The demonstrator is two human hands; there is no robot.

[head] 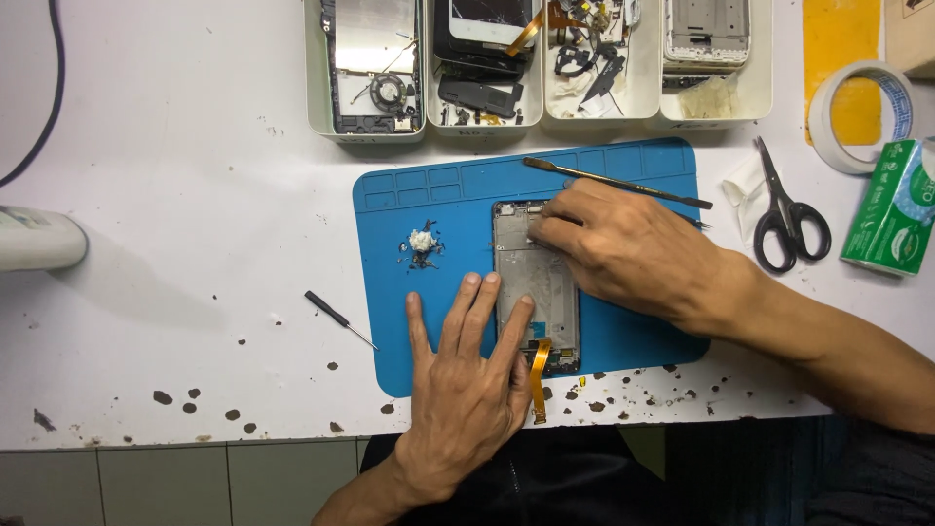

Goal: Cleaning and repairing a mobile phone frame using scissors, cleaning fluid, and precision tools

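A stripped phone frame (pixel 542 282) lies face up on a blue work mat (pixel 419 195). My left hand (pixel 467 390) lies flat, fingers spread, pressing on the frame's left edge. An orange flex cable (pixel 538 385) hangs from the frame's lower end beside that hand. My right hand (pixel 628 248) rests over the frame's upper right, fingertips pinched at the top of the frame; whether it holds a small tool is hidden. A thin metal spudger (pixel 614 182) lies on the mat just above the right hand.
Several white bins (pixel 365 131) of phone parts line the far edge. Scissors (pixel 784 214), a tape roll (pixel 862 117) and a green tissue pack (pixel 891 209) sit right. A small screwdriver (pixel 336 317) lies left of the mat, debris (pixel 422 244) on it.
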